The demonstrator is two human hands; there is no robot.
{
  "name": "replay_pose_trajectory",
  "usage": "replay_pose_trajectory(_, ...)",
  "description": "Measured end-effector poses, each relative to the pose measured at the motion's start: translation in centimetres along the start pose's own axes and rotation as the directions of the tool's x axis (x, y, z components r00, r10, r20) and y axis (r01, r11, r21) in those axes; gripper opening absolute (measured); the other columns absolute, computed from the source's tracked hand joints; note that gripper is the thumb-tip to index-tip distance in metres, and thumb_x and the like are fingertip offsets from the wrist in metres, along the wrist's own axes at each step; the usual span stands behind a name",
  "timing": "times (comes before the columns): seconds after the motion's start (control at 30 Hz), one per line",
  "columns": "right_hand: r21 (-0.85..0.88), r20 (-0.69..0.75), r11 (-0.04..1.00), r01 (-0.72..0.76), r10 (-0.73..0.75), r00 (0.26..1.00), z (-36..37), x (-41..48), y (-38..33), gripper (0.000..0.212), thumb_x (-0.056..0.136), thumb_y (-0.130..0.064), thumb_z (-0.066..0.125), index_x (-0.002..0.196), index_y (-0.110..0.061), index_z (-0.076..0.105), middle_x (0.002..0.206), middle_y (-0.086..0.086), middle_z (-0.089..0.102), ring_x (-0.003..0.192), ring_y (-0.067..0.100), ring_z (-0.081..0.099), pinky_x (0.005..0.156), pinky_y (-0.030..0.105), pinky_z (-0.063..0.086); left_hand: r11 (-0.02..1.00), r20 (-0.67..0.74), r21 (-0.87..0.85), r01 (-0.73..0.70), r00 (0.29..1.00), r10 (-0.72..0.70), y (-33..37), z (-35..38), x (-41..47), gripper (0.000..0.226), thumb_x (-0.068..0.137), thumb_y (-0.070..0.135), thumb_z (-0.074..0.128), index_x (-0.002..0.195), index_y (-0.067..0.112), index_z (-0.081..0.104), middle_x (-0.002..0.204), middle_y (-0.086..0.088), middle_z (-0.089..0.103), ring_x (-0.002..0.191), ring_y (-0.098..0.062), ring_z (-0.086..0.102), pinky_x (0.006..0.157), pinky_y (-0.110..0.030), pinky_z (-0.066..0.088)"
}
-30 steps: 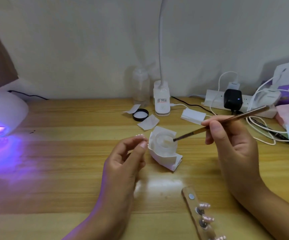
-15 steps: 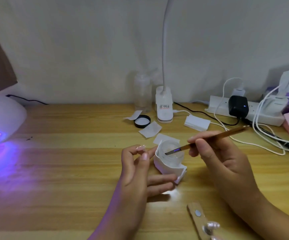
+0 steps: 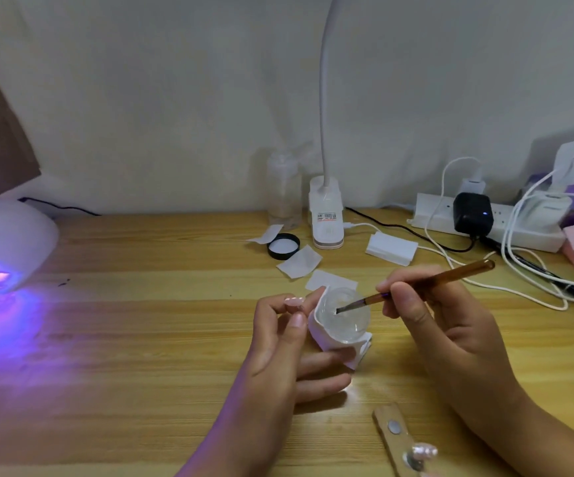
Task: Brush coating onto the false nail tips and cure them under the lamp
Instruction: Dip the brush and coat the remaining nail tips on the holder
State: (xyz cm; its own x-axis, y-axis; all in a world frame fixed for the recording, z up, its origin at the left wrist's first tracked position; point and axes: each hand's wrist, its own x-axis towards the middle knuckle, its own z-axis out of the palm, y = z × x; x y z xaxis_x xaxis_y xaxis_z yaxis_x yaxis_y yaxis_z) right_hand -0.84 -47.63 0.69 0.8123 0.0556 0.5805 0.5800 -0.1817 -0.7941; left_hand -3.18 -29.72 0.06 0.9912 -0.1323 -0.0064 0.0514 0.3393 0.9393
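My left hand (image 3: 278, 352) pinches a pale pink false nail tip (image 3: 294, 302) between thumb and fingers, just left of a small clear jar (image 3: 345, 316) wrapped in white paper. My right hand (image 3: 430, 325) grips a thin brown brush (image 3: 426, 282) like a pen, and its dark tip dips into the jar. A wooden holder strip (image 3: 390, 438) with a round metal stud lies at the bottom edge, with another nail tip (image 3: 425, 452) on it. The white curing lamp (image 3: 7, 242) sits at far left, glowing purple onto the wooden table (image 3: 141, 339).
Behind the jar lie a black lid (image 3: 283, 246), paper pieces (image 3: 300, 261), a clear bottle (image 3: 284, 194) and a clip lamp base (image 3: 327, 218). A power strip (image 3: 437, 215) with a black adapter and tangled white cables fills the right rear. Pink and purple packets sit at far right.
The view has shifted so the jar sits lower. My left hand has come up against the jar with the nail tip. The brush tip has moved deeper into the jar.
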Motion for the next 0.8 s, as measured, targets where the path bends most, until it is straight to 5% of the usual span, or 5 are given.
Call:
replay_pose_trajectory(0.23,-0.06,0.052,0.997,0.057,-0.054,0.997,0.17,0.14,0.12,0.025,0.093,-0.044,0.055,0.095,-0.021,0.066,0.085,-0.009,0.066,0.077,0.018,0.063,0.067,0.04,0.051,0.999,0.02,0.035,-0.015,1.0,0.015,0.12,0.33,-0.13,0.016,0.088,0.049,0.044,0.076,0.045,0.053,0.127,0.023,0.063,0.09,-0.031,0.074,0.068,-0.031,0.06)
replay_pose_trajectory(0.43,-0.166,0.075,0.98,0.111,-0.099,0.992,0.03,0.13,0.46,0.015,0.093,-0.031,0.053,0.094,-0.021,0.064,0.082,-0.011,0.06,0.073,0.011,0.055,0.064,0.025,0.045,0.997,0.058,0.075,-0.036,0.998,0.031,-0.29,-0.11,0.05,0.017,0.09,0.045,0.044,0.077,0.05,0.055,0.129,0.024,0.061,0.095,-0.031,0.073,0.075,-0.036,0.061)
replay_pose_trajectory(0.6,-0.146,0.041,0.979,0.146,-0.141,0.989,-0.19,0.14,0.57,0.018,0.094,-0.03,0.053,0.097,-0.016,0.065,0.085,-0.016,0.062,0.076,0.012,0.058,0.065,0.032,0.045,0.997,0.048,0.056,-0.047,0.998,0.044,-0.29,-0.06,0.12,0.016,0.088,0.045,0.046,0.077,0.049,0.057,0.129,0.023,0.061,0.093,-0.032,0.073,0.072,-0.033,0.06)
replay_pose_trajectory(0.8,-0.174,0.065,0.976,0.132,-0.122,0.99,-0.15,0.15,0.8,0.013,0.094,-0.03,0.055,0.096,-0.021,0.065,0.083,-0.012,0.062,0.075,0.01,0.056,0.066,0.025,0.043,0.995,0.072,0.074,-0.062,0.996,0.056,-0.23,0.05,0.03,0.02,0.091,0.043,0.043,0.08,0.051,0.059,0.13,0.024,0.06,0.095,-0.029,0.073,0.074,-0.031,0.06)
